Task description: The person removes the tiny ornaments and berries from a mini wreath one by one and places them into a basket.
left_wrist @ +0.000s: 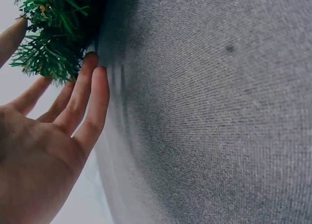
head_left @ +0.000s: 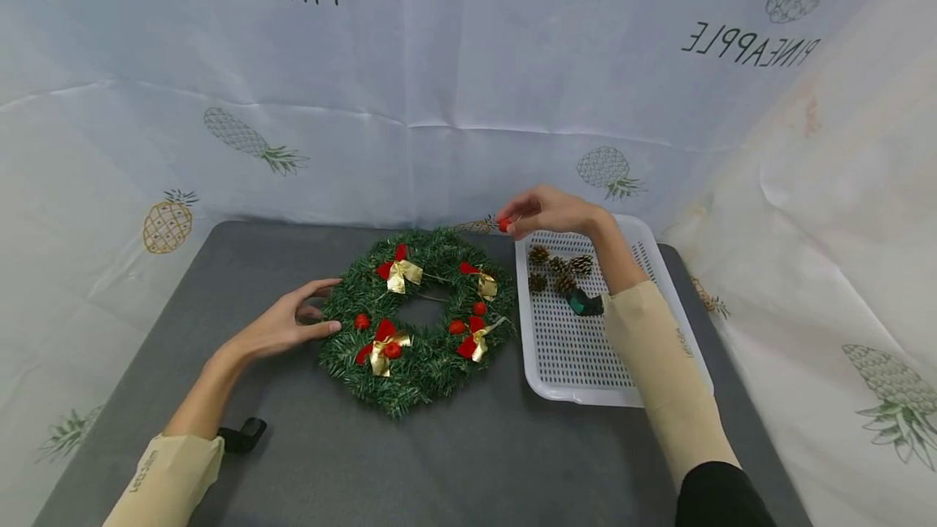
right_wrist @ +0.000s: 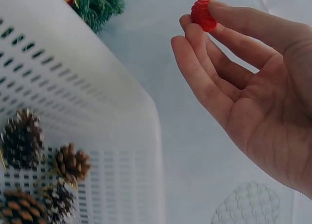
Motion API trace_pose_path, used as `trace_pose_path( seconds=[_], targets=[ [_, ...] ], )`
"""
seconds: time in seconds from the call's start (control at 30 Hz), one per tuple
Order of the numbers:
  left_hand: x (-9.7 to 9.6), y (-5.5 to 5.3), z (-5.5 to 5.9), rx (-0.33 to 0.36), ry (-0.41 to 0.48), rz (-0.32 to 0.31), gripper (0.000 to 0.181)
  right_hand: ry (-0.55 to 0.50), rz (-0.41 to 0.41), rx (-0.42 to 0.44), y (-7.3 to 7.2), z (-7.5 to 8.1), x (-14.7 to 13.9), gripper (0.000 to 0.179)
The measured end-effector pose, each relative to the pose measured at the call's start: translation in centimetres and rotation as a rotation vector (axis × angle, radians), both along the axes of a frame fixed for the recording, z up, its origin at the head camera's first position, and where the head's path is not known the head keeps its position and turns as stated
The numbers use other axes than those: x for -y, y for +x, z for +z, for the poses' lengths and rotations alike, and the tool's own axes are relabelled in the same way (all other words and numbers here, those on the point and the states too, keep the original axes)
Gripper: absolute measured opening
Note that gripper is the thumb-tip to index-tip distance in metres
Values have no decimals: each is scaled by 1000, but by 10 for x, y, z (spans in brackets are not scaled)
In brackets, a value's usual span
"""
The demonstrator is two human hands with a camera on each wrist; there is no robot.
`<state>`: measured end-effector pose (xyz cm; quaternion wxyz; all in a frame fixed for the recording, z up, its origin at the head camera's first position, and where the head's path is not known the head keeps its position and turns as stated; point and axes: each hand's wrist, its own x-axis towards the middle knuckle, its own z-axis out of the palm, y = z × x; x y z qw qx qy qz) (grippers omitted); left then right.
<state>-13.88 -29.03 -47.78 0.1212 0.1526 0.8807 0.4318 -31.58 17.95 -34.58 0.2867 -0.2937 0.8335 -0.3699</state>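
Note:
A round green wreath lies on the grey table, dressed with red-and-gold bows and several small red berries. My left hand rests at the wreath's left edge, its thumb on the needles and its fairly straight fingers along the outer side; the left wrist view shows the fingertips right at the greenery. Beyond the wreath, at its upper right, my right hand pinches a small ridged red berry between thumb and fingertips, raised near the far left corner of the basket.
A white perforated plastic basket stands to the right of the wreath, under my right forearm. Several pine cones lie in its far part. White cloth with pineapple prints hangs behind the dark grey table.

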Motion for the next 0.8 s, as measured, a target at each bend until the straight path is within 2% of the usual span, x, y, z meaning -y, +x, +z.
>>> trace_pose_path(
  seconds=[0.33,0.8],
  targets=[
    [-5,-1,-2,2,-1,-3,82,15,-52,-23,5,-3,-33,39],
    [-10,3,-5,-5,24,11,86,15,-81,-23,10,-14,-72,39]
  ],
)
